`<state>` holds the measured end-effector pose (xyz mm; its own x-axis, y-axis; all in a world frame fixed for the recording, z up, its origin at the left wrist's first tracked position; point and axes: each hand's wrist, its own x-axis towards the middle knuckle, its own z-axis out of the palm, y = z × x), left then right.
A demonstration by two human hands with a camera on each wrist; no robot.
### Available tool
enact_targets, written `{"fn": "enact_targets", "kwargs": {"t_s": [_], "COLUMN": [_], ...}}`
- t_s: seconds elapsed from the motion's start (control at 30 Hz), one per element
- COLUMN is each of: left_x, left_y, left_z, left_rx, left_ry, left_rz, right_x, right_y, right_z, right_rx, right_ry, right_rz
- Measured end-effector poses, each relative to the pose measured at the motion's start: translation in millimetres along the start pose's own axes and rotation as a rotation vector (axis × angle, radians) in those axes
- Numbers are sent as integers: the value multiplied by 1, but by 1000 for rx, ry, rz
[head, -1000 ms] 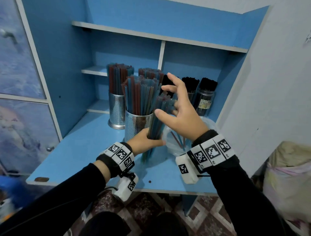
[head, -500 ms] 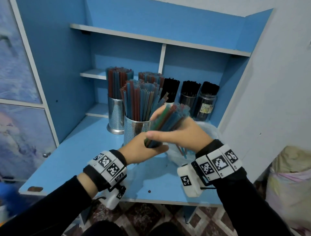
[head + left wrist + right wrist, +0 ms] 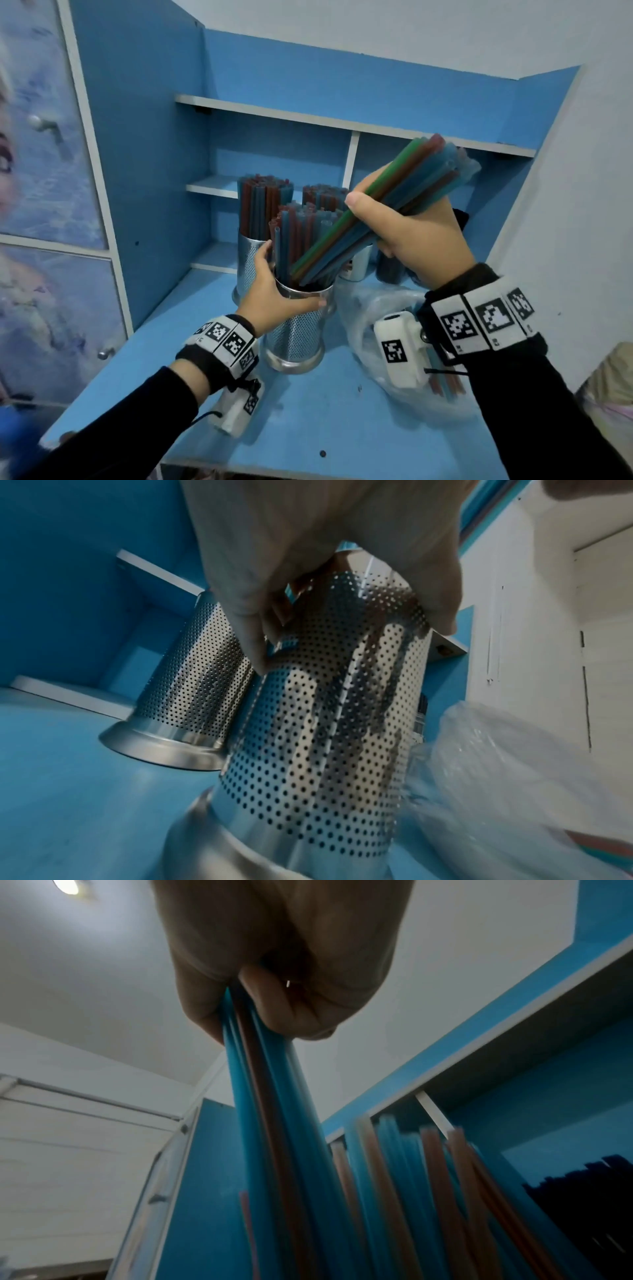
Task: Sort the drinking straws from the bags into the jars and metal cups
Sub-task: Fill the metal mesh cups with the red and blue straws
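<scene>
On the blue bench (image 3: 335, 421), at about nine o'clock from the middle, the left hand (image 3: 274, 301) is wrapped round the rim of the near metal cup (image 3: 296, 337), which stands upright, already crowded with straws. A second metal cup (image 3: 247, 260) stands just behind it at eleven o'clock, also full. Moving right, the right hand (image 3: 407, 236) is clamped on a bundle of straws (image 3: 387, 209), tilted toward two o'clock, its lower ends inside the near cup. Below that hand, at four o'clock, lies a clear plastic bag (image 3: 380, 308) holding a few straws.
</scene>
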<state>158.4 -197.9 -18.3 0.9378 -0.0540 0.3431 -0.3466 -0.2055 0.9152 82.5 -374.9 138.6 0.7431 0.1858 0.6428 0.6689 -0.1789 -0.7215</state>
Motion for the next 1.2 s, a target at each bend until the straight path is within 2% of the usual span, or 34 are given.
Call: {"fn": "enact_targets", "kwargs": {"t_s": [0.13, 0.27, 0.5, 0.67, 0.8, 0.9, 0.97, 1.1, 1.2], "left_x": [7, 11, 12, 10, 9, 8, 7, 6, 6], "left_y": [-10, -9, -9, -5, -4, -5, -6, -6, -4], "left_z": [-6, -8, -9, -9, -8, -7, -7, -7, -7], "left_rx": [129, 179, 213, 195, 212, 232, 230, 240, 240], "left_ry": [-39, -57, -62, -73, -68, -56, -37, -46, -45], "left_rz": [-29, -14, -7, -12, -14, 5, 9, 2, 1], "right_x": [20, 35, 44, 36, 34, 35, 40, 51, 43], "right_y": [15, 36, 62, 76, 70, 58, 50, 42, 48], "right_z": [10, 30, 44, 49, 47, 44, 45, 47, 51], "right_rx": [-122, -201, -347, -581, -659, -470, -398, -584, -716], "right_ry": [33, 67, 107, 52, 47, 144, 158, 31, -121], "right_rz": [57, 84, 219, 351, 249, 70, -34, -210, -228]}}
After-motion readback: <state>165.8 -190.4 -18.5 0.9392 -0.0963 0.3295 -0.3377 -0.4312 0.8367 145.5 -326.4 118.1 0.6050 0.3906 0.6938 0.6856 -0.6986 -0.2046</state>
